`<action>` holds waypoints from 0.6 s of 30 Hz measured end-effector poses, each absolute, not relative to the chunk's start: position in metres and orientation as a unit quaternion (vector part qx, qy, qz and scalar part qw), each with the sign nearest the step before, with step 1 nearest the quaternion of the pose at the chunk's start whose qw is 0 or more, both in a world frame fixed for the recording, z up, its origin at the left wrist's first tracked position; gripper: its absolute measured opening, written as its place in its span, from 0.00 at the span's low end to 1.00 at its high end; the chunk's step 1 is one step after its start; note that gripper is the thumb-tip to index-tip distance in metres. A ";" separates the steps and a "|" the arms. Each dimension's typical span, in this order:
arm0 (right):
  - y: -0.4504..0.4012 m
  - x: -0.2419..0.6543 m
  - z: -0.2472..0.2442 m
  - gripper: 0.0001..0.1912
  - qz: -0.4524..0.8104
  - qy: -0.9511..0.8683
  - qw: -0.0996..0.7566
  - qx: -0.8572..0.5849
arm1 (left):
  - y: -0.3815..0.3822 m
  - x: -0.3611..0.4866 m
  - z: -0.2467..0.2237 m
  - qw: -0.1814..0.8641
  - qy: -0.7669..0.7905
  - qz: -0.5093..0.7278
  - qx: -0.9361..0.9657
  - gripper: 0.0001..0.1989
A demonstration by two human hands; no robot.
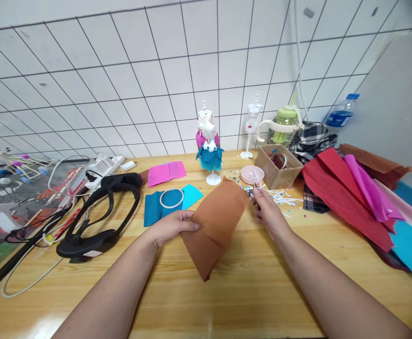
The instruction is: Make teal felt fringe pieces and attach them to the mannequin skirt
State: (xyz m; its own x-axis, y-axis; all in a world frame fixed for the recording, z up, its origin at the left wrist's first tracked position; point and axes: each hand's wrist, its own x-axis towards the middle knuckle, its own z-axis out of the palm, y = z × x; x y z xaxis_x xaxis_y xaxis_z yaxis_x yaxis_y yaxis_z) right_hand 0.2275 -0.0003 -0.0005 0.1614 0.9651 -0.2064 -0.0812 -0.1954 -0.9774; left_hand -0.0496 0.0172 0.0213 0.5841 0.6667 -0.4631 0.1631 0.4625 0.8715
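Note:
My left hand pinches the left edge of a brown sheet of paper, thumb on top. The sheet is raised at a slant over the table, and a fold shows at its lower end. Just right of the sheet, my right hand is closed round what look like small scissors; only a short tip and a bit of dark handle show. Behind the sheet stands a small dress form dressed in white, pink and teal paper. Left of it lie teal paper with a white ring on top.
A pink dish, a cardboard box and paper scraps lie beyond my right hand. Coloured sheets pile up at right. A black headset and cables are at left. A bare dress form stands near the tiled wall.

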 end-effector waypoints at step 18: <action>-0.022 0.213 -0.005 0.31 0.644 -0.560 0.139 -0.502 | 0.025 -0.049 0.006 0.793 0.362 0.312 0.377 0.23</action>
